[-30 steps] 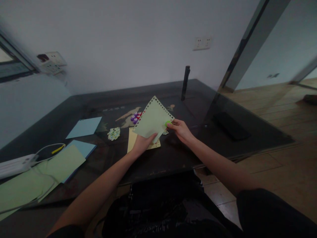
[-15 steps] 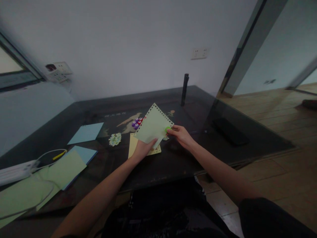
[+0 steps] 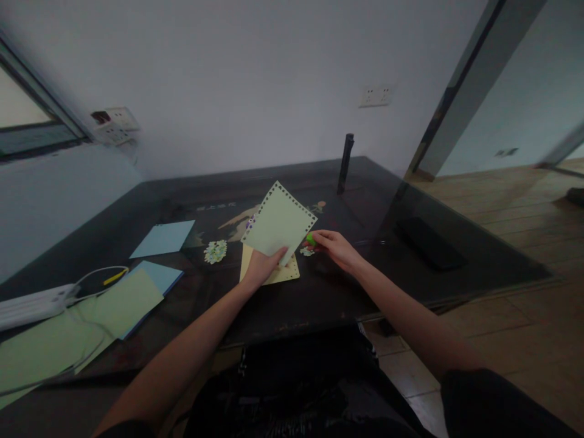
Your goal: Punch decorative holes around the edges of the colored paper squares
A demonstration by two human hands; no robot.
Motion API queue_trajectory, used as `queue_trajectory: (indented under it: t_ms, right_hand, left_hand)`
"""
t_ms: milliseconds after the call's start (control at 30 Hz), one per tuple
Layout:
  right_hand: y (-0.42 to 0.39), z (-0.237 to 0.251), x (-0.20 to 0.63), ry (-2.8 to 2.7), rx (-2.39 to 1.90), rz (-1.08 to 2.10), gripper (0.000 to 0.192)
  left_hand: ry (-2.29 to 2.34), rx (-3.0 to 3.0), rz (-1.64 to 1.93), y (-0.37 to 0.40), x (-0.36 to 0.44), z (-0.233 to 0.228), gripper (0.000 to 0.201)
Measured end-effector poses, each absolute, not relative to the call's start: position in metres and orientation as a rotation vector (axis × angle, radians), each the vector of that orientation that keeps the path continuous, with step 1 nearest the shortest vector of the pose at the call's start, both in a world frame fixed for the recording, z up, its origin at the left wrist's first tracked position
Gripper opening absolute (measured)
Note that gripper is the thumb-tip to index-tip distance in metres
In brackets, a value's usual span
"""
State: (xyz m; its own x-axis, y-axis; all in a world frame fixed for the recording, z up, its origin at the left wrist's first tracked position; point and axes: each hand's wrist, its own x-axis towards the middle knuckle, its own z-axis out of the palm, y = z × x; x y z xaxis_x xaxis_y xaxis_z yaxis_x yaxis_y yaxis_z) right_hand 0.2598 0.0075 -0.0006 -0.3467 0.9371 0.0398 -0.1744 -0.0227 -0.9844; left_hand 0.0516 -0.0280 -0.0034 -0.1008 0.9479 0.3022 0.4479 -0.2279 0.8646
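The left hand (image 3: 261,267) grips a pale-green, hole-edged paper sheet (image 3: 279,222) by its near side, above a pale-yellow punched sheet (image 3: 292,272) on the dark glossy surface (image 3: 337,289); a loose thumb could let it swivel. The right hand (image 3: 335,246) pinches a small bright-green object (image 3: 311,239) just beside it; slack fingers might drop that.

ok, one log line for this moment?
left hand: holds pale green sheet, edges punched | right hand: pinches small green object beside it | dark table: yellow sheet below
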Motion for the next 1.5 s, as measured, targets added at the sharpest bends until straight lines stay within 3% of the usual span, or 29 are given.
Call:
queue_trajectory:
  t_ms: [267,767,1000,1500]
  right_hand:
    - [0.015,-0.005,0.26,-1.361,-0.994,1.42,0.045]
    - [0.019,-0.006,0.261,-1.497,-1.097,1.274,0.051]
    - [0.024,-0.011,0.261,-1.447,-1.066,1.376,0.058]
    - [0.017,0.004,0.265,-1.19,-1.113,1.585,0.049]
  left_hand:
    - [1.504,1.622,1.359,-0.016,0.039,-0.017,0.049]
    - [1.511,1.607,1.372,-0.02,0.044,-0.009,0.047]
    - [1.561,1.598,1.342,-0.024,0.048,-0.001,0.045]
    - [1.532,1.636,1.352,-0.022,0.047,-0.005,0.046]
